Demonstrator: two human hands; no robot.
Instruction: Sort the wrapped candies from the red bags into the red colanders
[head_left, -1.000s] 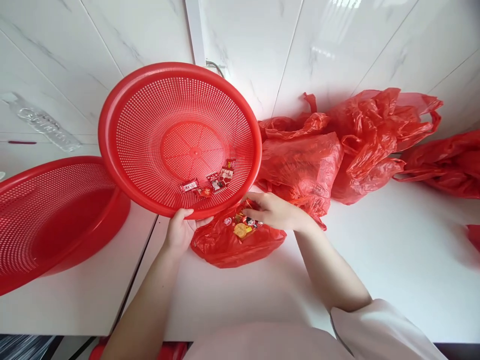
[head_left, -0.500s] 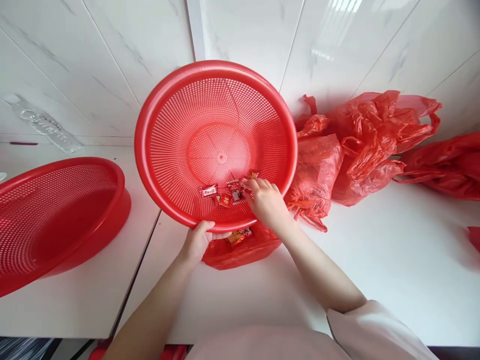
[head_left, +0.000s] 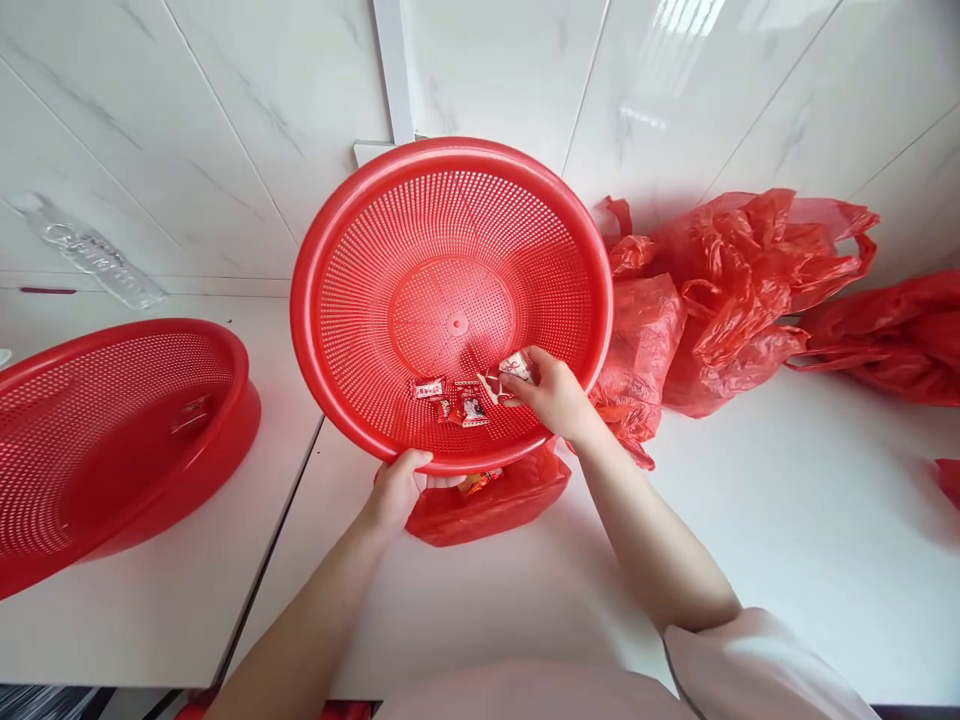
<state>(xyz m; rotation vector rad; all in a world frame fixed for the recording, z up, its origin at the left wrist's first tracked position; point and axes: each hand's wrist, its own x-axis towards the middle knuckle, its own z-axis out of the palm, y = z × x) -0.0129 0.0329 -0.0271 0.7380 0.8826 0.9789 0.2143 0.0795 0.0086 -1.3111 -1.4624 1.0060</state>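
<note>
bright | glare on wall tiles (head_left: 495, 75) | soft shadows | edges stretched

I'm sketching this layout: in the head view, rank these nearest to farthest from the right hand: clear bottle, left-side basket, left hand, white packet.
From the right hand:
1. White packet: held in it.
2. Left hand: leftward, on the held basket's near rim.
3. Left-side basket: farther left.
4. Clear bottle: far left, by the wall.

From here, the tilted basket (head_left: 457, 280) is hiding part of the bag (head_left: 491, 515) below; another basket (head_left: 187, 470) is running out of sight leftward; the packets' (head_left: 430, 388) print is looking illegible.
</note>
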